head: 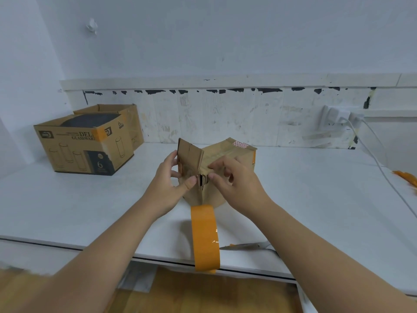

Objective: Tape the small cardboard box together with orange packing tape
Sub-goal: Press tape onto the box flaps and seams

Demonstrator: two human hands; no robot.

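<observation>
Cardboard box (225, 154), flaps half folded, orange tape strip (205, 238) hanging down.

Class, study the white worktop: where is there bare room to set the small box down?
Free: the wide patch between the printed glassware carton and the left hand; also right of the small cardboard box, up to the white cable. Crowded: front centre, orange tape strip and scissors.

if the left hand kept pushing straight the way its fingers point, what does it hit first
The small cardboard box: the left hand already touches its raised flap. Beyond that, probably the right hand on the other side, though depth is unclear.
</observation>
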